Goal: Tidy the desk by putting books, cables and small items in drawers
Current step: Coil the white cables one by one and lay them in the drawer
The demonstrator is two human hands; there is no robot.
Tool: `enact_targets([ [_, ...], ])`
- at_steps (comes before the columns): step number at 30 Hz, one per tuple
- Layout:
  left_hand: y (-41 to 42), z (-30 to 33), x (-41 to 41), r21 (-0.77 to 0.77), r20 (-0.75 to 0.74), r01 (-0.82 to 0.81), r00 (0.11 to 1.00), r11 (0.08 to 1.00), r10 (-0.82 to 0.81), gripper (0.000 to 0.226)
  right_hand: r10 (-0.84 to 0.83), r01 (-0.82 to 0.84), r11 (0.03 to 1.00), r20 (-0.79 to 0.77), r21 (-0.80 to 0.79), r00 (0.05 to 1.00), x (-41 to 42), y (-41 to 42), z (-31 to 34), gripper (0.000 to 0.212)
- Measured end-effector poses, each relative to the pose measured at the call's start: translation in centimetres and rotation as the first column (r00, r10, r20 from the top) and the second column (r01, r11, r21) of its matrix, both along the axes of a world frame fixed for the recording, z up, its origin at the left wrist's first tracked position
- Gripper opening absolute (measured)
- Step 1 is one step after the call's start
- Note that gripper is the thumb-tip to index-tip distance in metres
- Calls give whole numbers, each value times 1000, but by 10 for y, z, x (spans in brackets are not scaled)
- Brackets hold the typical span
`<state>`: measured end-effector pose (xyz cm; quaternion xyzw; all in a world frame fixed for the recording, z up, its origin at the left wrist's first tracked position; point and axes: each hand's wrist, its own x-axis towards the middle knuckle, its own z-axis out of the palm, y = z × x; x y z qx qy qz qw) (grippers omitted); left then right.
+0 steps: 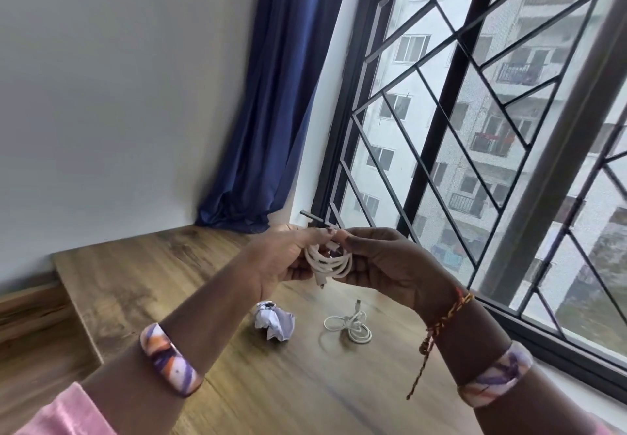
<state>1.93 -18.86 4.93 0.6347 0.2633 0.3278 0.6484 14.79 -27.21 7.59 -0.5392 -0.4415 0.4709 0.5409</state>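
A white cable [328, 261] wound into a small coil hangs in the air above the wooden desk [142, 265], one plug end pointing down. My left hand [281, 258] holds the coil from the left, fingers curled round it. My right hand [383, 261] grips it from the right and pinches the top end. A second white cable [349, 328] lies loosely coiled on the desk below my hands. Beside it to the left sits a crumpled ball of paper [274, 322].
A barred window [475, 149] runs along the right edge of the desk. A blue curtain [271, 102] hangs in the far corner and pools on the desktop. A white wall [112, 95] closes off the back left.
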Motion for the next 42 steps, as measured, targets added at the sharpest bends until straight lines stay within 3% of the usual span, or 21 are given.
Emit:
enact_targets([
  [2, 4, -6, 5, 262, -70, -65, 994, 963, 86, 26, -68, 65, 998, 218, 19, 974, 2, 0, -2, 18],
  [4, 5, -8, 5, 521, -133, -88, 974, 849, 182, 26, -151, 139, 988, 511, 62, 846, 2, 0, -8, 14],
  [6, 9, -9, 2, 564, -180, -30, 971, 826, 158, 29, -218, 180, 974, 754, 134, 619, -1, 0, -15, 19],
  [8, 9, -7, 0, 501, -219, 32, 971, 865, 91, 24, -244, 138, 969, 892, 206, 380, -8, -2, -21, 19],
  [10, 9, -6, -1, 449, -241, 70, 969, 891, 46, 22, -240, 108, 970, 925, 218, 295, -16, -4, -23, 18],
  [13, 9, -5, -6, 341, -205, 126, 977, 932, -58, 14, -173, 124, 983, 891, 132, 421, -22, -5, -21, 19],
  [18, 7, -12, -13, -84, 9, 192, 981, 978, -192, 39, -62, 91, 996, 731, -1, 680, -26, -5, -4, 25],
  [20, 4, -12, -12, -211, 102, 191, 980, 959, -172, 31, -53, 84, 996, 644, -17, 763, -27, -5, 1, 22],
  [21, 3, -11, -10, -250, 128, 180, 980, 951, -152, 27, -64, 89, 996, 610, -10, 790, -27, -6, 2, 21],
  [24, -1, -13, -3, -344, 190, 165, 976, 924, -104, 47, -147, 133, 989, 555, 66, 819, -25, -7, -2, 15],
  [26, -6, -13, 1, -396, 199, 139, 978, 908, -63, 43, -206, 151, 978, 521, 146, 829, -25, -6, -5, 9],
  [29, -11, -13, 6, -424, 199, 58, 979, 904, 30, 40, -233, 104, 962, 569, 251, 788, -22, -3, -7, 29],
  [34, -15, -9, 3, -439, 239, 57, 969, 897, 55, 40, -253, 61, 936, 542, 347, 802, -28, -5, -8, 23],
  [38, -22, -1, 1, -312, 278, 44, 959, 949, 47, 48, -398, 119, 846, 466, 520, 790, -37, -1, -10, 12],
  [42, -23, 8, 1, -53, 193, -150, 969, 987, 157, 50, -478, 233, 794, 340, 561, 810, -42, 5, -8, 21],
])
